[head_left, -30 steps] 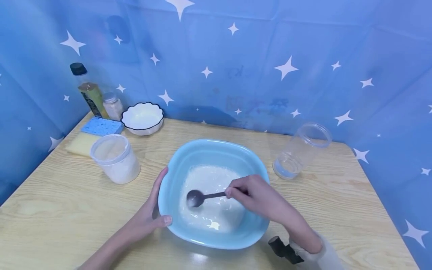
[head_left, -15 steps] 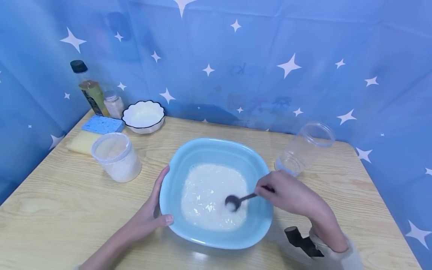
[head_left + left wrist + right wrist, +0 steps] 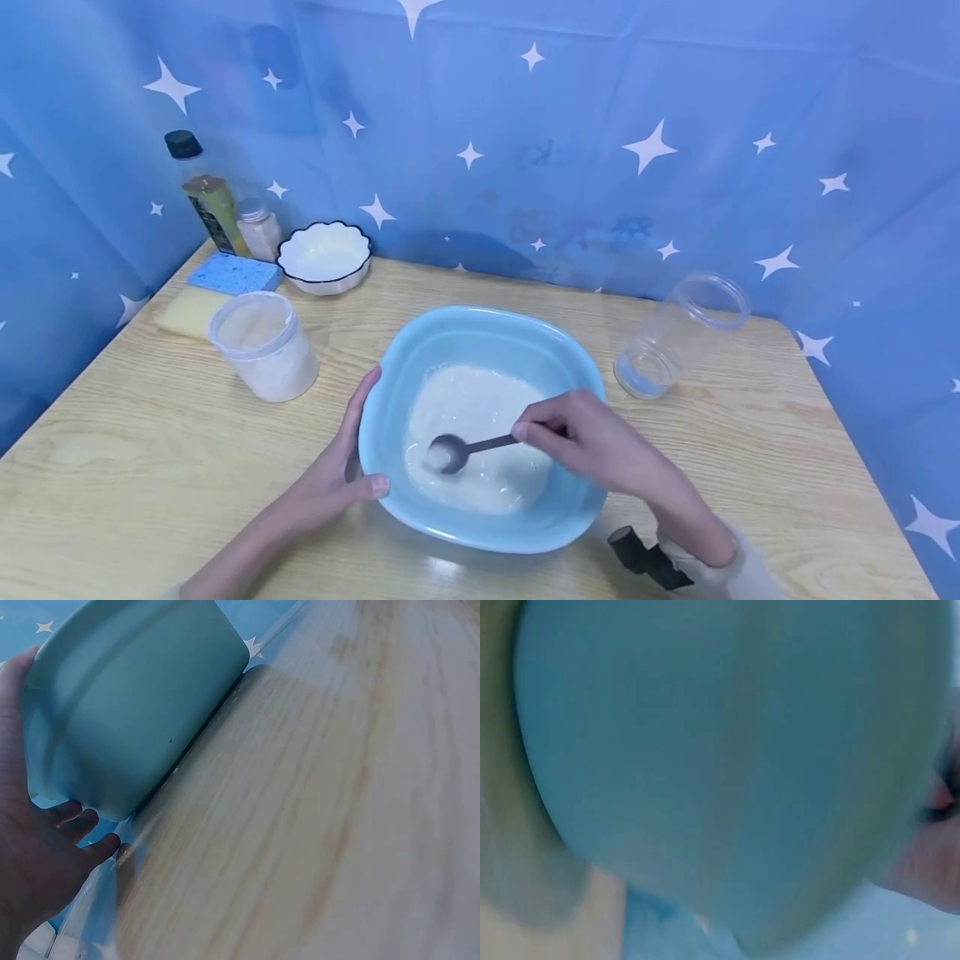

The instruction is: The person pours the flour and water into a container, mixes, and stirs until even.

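A light-blue basin stands on the table with a white, wet mixture in it. My left hand holds its left side, thumb on the rim and fingers along the outer wall. That grip also shows in the left wrist view, where the hand is against the basin's wall. Over the basin, my right hand pinches the handle of a dark spoon, whose bowl is in the mixture at centre-left. The right wrist view is blurred; the basin's outer wall hides most of that hand.
Left of the basin stands a tub of white powder. Behind it are a yellow sponge, a blue sponge, an oil bottle, a small jar and a scalloped white bowl. A clear plastic jar stands at the right.
The spoon swept right through the mixture, then came back left, with my right hand moving along. My left hand keeps its hold on the basin.
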A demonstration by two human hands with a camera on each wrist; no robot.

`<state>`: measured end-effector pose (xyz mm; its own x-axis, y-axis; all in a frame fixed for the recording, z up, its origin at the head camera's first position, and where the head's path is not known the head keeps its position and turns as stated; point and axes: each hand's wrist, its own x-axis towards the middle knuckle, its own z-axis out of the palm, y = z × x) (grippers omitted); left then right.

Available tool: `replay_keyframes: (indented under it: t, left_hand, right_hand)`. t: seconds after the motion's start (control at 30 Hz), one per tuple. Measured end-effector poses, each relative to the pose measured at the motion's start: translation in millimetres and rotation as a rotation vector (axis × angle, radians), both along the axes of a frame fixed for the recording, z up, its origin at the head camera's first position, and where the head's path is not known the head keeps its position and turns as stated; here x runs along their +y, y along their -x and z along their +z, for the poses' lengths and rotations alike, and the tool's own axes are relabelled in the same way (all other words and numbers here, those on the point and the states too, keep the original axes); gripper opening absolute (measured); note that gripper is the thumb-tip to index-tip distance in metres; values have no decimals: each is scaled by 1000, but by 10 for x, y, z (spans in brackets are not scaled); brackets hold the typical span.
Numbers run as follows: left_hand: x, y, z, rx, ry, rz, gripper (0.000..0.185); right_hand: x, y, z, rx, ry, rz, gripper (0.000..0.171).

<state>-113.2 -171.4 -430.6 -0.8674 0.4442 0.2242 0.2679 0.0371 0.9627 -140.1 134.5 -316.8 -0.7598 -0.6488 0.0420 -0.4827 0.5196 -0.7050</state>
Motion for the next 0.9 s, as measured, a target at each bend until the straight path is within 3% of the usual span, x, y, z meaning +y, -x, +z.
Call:
replay_keyframes:
  t: [0.13, 0.3, 0.43, 0.6, 0.8, 0.9]
  left_hand:
    - [8, 14, 6, 11, -1, 1, 102]
    - [19, -17, -7, 1, 23, 2, 101]
    - [15, -16, 0, 4, 30, 7, 101]
    - [8, -2, 7, 10, 18, -1, 100]
    - [2, -14, 21, 10, 28, 11, 102]
    - [2, -14, 27, 7, 30, 11, 101]
  right_hand:
    - [-156, -55, -109, 46, 15, 55, 19]
    - [-104, -61, -91, 91, -93, -22, 18]
    - [42, -31, 27, 12, -155, -15, 21]
    - [121, -3, 91, -100, -148, 38, 21]
    - [169, 8, 136, -8, -107, -73, 19]
    - [168, 6, 133, -39, -98, -33, 19]
